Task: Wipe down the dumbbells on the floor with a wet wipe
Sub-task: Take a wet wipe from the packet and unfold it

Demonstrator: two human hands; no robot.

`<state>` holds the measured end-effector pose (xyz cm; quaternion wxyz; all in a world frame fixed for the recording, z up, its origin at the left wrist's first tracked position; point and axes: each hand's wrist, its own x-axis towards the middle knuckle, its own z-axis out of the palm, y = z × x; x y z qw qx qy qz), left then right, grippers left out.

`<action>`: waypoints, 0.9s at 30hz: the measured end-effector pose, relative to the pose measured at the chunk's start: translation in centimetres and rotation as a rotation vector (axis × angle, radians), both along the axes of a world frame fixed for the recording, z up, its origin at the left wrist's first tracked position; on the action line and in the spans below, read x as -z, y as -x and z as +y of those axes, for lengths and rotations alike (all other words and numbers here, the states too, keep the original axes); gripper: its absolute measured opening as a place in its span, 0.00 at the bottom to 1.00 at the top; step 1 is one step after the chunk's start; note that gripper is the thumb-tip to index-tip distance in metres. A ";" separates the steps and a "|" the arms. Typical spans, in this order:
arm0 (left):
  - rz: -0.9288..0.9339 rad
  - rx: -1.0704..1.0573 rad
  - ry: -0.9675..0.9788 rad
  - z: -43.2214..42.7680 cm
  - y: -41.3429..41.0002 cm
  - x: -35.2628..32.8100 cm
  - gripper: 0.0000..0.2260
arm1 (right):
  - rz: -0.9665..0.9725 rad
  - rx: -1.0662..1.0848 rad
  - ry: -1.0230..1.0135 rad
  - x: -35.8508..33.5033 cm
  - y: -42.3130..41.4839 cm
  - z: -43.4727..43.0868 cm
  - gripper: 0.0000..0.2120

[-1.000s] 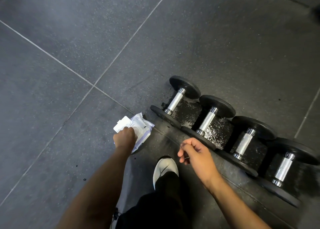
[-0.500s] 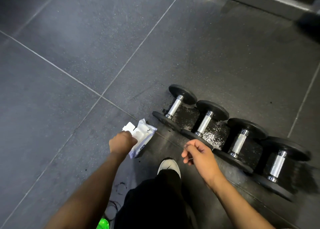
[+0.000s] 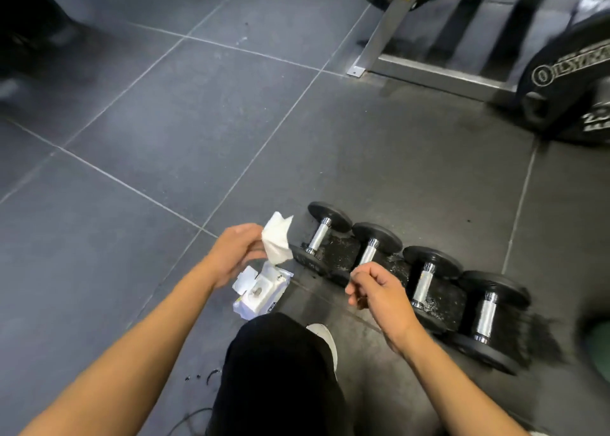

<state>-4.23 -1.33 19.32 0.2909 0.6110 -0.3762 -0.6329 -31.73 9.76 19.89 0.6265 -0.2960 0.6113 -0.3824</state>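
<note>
White wet wipe (image 3: 277, 240) and white pack (image 3: 260, 292); black dumbbells (image 3: 432, 259) with silver handles (image 3: 424, 283); dark grey speckled floor (image 3: 165, 138).

**Floor carrying a row of dumbbells and a wipe pack**

A dark grey tiled floor (image 3: 158, 145) with pale joints is carrying everything here. Four black round-headed dumbbells with chrome handles (image 3: 423, 282) are lying side by side in a slanted row, heads touching. A white soft plastic wipe pack (image 3: 260, 298), flap open, is lying just beside the row's left end. A grey metal rack frame (image 3: 429, 74) is standing farther back, with black weight plates (image 3: 567, 82) resting near it. A thin black cable (image 3: 188, 417) is trailing at the bottom.
</note>
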 end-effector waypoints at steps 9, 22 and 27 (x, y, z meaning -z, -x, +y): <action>0.129 0.384 0.158 3.2 11.4 -14.2 0.07 | -0.046 0.020 0.248 -11.3 4.5 1.4 0.09; 0.430 0.302 0.008 11.7 27.0 -15.0 0.13 | 0.001 0.253 0.326 -14.6 15.0 8.4 0.06; 0.391 0.444 0.012 12.0 29.7 -12.4 0.13 | -0.044 0.245 0.285 -12.7 18.8 9.4 0.06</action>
